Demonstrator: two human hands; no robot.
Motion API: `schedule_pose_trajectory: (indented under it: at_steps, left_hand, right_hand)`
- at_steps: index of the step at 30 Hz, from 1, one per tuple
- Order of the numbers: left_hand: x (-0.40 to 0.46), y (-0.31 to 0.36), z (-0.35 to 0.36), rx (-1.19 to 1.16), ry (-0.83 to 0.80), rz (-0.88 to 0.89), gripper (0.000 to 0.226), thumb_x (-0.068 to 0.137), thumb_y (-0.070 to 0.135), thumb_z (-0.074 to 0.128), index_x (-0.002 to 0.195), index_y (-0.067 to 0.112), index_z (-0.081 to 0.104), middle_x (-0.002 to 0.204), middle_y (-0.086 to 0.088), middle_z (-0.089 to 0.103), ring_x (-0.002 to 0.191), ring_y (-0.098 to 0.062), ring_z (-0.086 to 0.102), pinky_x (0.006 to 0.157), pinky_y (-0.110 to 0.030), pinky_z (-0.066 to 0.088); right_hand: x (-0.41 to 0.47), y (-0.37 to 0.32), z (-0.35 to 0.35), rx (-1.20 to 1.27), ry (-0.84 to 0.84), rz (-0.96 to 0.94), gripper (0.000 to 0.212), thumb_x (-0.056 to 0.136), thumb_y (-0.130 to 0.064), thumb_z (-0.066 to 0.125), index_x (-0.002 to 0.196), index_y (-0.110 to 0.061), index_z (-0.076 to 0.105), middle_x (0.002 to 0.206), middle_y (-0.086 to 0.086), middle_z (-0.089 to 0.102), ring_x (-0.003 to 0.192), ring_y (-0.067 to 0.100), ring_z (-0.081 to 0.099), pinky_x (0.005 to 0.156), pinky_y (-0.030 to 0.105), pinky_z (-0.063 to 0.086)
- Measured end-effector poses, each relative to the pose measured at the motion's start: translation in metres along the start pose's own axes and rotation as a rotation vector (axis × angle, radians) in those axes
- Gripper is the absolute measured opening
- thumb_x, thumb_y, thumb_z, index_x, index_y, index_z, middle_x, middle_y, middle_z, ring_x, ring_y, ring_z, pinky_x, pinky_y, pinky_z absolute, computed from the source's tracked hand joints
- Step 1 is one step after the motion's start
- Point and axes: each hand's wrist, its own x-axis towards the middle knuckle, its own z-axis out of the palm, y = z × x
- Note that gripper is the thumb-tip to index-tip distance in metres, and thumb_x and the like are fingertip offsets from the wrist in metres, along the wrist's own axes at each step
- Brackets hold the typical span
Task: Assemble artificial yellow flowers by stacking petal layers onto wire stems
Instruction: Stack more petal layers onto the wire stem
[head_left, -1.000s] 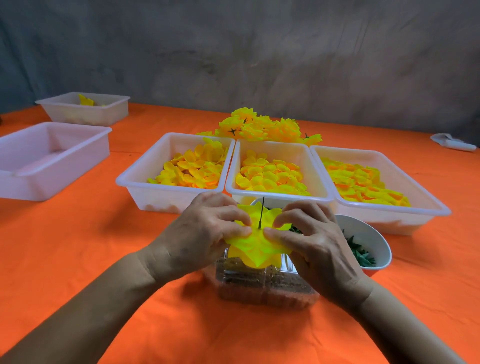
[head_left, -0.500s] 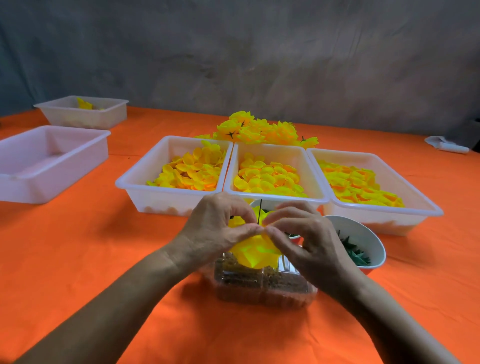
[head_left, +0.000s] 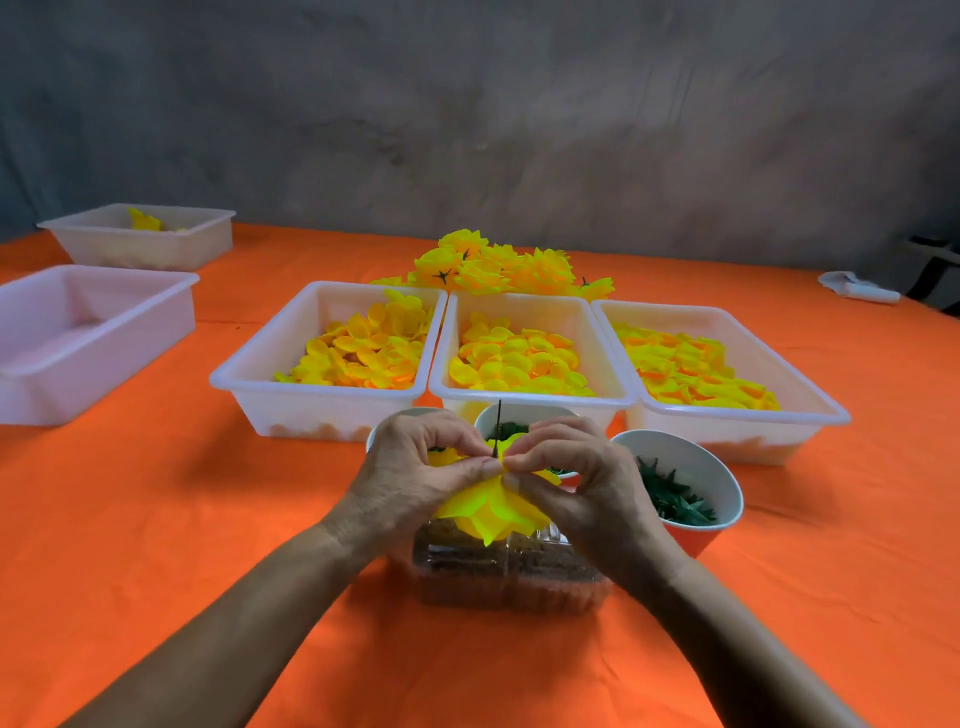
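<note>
Orange tablecloth (head_left: 130, 519), grey wall (head_left: 467, 130); both hands (head_left: 415, 475) (head_left: 582, 480) pinching yellow flower (head_left: 493, 512) w/ stem (head_left: 498, 423).

My hands (head_left: 498, 473) cover the middle of the yellow flower (head_left: 491, 512), so I cannot see where the wire stem (head_left: 498, 423) goes through its petals. Behind the flower, my left hand (head_left: 415, 473) hides nearly all of one bowl (head_left: 387, 421), and what it holds stays unseen. The clear box (head_left: 509, 577) under the flower shows only a brownish blur inside. Left of the flower, the near white tray (head_left: 78, 338) runs off the picture's edge.
</note>
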Motion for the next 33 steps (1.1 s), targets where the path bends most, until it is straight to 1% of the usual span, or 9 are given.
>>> schedule_pose_trajectory:
  at_steps: [3,6,8,10,15,17,21,26,33]
  left_hand:
    - [0.0,0.002,-0.001,0.055,-0.018,-0.032,0.02,0.068,0.012,0.082,0.064,0.025,0.067,0.076,0.003,0.068,0.079,-0.013,0.064,0.081,-0.037,0.051]
    - [0.001,0.004,0.001,0.081,-0.01,-0.052,0.017,0.069,0.013,0.081,0.064,0.021,0.067,0.078,0.001,0.069,0.082,-0.019,0.065,0.084,-0.04,0.05]
    - [0.002,0.005,0.002,0.094,-0.001,-0.075,0.018,0.069,0.014,0.081,0.064,0.021,0.066,0.079,0.001,0.069,0.083,-0.024,0.065,0.085,-0.043,0.05]
    - [0.003,0.004,0.002,0.096,0.0,-0.089,0.018,0.069,0.014,0.081,0.063,0.021,0.066,0.079,0.002,0.069,0.085,-0.024,0.065,0.086,-0.044,0.049]
    - [0.004,0.002,0.002,0.074,0.003,-0.088,0.022,0.071,0.007,0.08,0.063,0.022,0.066,0.079,0.003,0.068,0.086,-0.019,0.065,0.089,-0.043,0.049]
    - [0.004,0.002,0.002,0.068,0.0,-0.085,0.024,0.07,0.007,0.08,0.062,0.024,0.065,0.078,0.004,0.068,0.085,-0.018,0.065,0.089,-0.043,0.049]
    - [0.004,0.003,0.003,0.065,0.002,-0.069,0.013,0.064,0.023,0.077,0.061,0.026,0.064,0.075,0.006,0.067,0.08,-0.014,0.063,0.086,-0.039,0.05]
    - [0.003,0.004,0.004,0.056,0.024,-0.052,0.008,0.063,0.026,0.072,0.062,0.023,0.065,0.076,0.001,0.068,0.08,-0.018,0.065,0.084,-0.039,0.051]
    - [0.003,0.004,0.004,0.068,0.021,-0.029,0.008,0.063,0.026,0.072,0.063,0.021,0.065,0.076,-0.001,0.068,0.08,-0.021,0.065,0.082,-0.043,0.051]
  right_hand:
    - [0.003,0.003,-0.011,0.16,-0.033,0.144,0.006,0.075,-0.007,0.076,0.08,-0.01,0.076,0.084,0.002,0.073,0.09,0.015,0.066,0.082,0.027,0.051]
    - [0.007,0.015,-0.031,0.189,0.094,0.315,0.01,0.076,-0.001,0.073,0.079,-0.011,0.075,0.079,0.005,0.073,0.072,0.013,0.065,0.073,0.029,0.052]
    - [0.009,0.029,-0.047,-0.024,0.128,0.405,0.009,0.075,-0.001,0.074,0.081,-0.008,0.076,0.079,0.009,0.074,0.068,0.012,0.064,0.07,0.027,0.051]
    - [0.01,0.044,-0.061,-0.335,0.094,0.487,0.01,0.075,-0.006,0.073,0.084,-0.009,0.077,0.083,0.011,0.074,0.076,0.019,0.068,0.073,0.03,0.052]
    - [0.013,0.068,-0.062,-0.846,-0.24,0.629,0.024,0.076,-0.019,0.066,0.099,-0.019,0.073,0.102,0.012,0.07,0.098,0.03,0.063,0.07,0.028,0.044]
    - [0.012,0.077,-0.056,-0.867,-0.323,0.64,0.029,0.079,-0.019,0.062,0.107,-0.02,0.07,0.106,0.011,0.068,0.099,0.028,0.062,0.071,0.027,0.043]
    - [0.016,0.085,-0.053,-0.885,-0.329,0.675,0.03,0.08,-0.022,0.064,0.109,-0.017,0.069,0.106,0.01,0.069,0.099,0.028,0.062,0.072,0.028,0.045]
    - [0.021,0.085,-0.056,-0.849,-0.351,0.736,0.028,0.08,-0.022,0.066,0.106,-0.013,0.07,0.107,0.012,0.069,0.101,0.028,0.062,0.076,0.029,0.047]
    - [0.019,0.083,-0.058,-0.811,-0.419,0.712,0.017,0.08,-0.013,0.062,0.09,-0.024,0.071,0.099,0.006,0.068,0.1,0.025,0.061,0.072,0.025,0.043]
